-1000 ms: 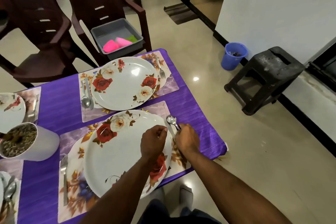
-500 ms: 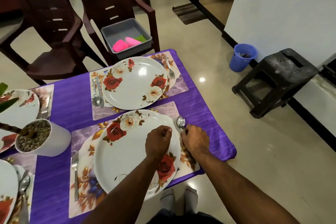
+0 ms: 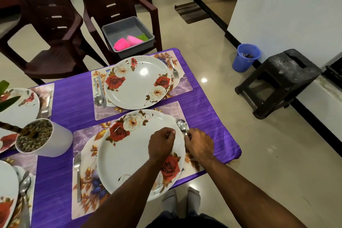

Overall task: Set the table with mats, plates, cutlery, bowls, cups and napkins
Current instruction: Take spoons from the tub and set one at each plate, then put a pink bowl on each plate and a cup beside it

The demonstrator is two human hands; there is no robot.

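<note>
A floral plate (image 3: 129,153) lies on a floral mat (image 3: 88,181) at the near right end of the purple table (image 3: 59,109). Just right of this plate lies a spoon (image 3: 181,125), bowl pointing away, and my right hand (image 3: 199,144) pinches its handle on the mat. My left hand (image 3: 161,142) hovers over the plate's right side with curled fingers, thumb against forefinger; I see nothing clearly in it. A fork (image 3: 77,176) lies left of the plate. A second plate (image 3: 137,81) sits beyond on its own mat, with a fork (image 3: 174,66) to its right.
A white pot of gravel (image 3: 42,139) stands left of the near plate. More plates (image 3: 18,103) and cutlery sit at the left edge. A grey tub (image 3: 127,33) with pink and green cups rests on a brown chair. On the floor to the right are a blue bucket (image 3: 245,57) and a black stool (image 3: 279,79).
Both hands and the spoon stay in the same spot by the near plate. Only the view has shifted a little.
</note>
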